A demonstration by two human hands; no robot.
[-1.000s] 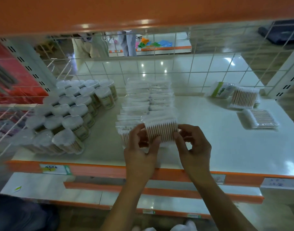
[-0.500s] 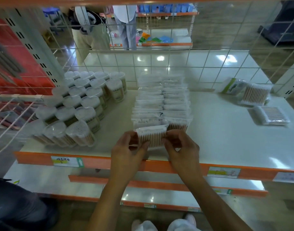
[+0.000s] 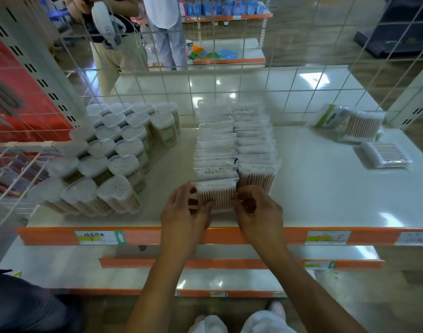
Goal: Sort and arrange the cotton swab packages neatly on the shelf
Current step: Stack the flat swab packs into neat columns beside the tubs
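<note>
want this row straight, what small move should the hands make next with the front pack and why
Probably slide the front pack back until it sits flush against the pack behind it, then release. The left hand and right hand pinch its sides, and it stands upright at the row's front.

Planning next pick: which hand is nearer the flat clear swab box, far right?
Right. The right hand, on the front swab package, is left of the flat clear swab box; the left hand, farther left.
</note>
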